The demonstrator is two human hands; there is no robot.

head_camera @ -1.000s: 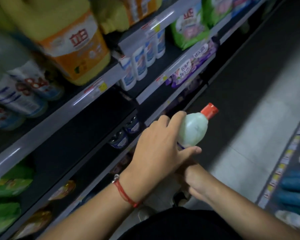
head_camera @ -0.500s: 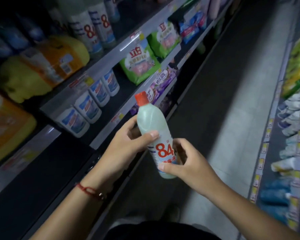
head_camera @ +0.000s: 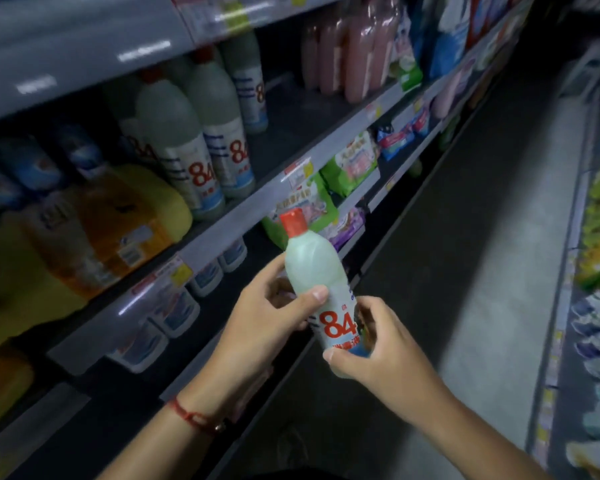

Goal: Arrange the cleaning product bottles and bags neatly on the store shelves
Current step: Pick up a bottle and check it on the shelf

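I see my left hand [head_camera: 260,317] gripping the red-capped 84 disinfectant bottle [head_camera: 321,282] mid-body, my right hand [head_camera: 378,344] clasping its base, bottle near upright, matching 84 bottles [head_camera: 187,150] shelved beyond

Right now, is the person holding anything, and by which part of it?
Yes, a pale bottle with a red cap, in both hands. The left hand grips its middle, thumb across the front; the right hand holds its lower end near the 84 label.
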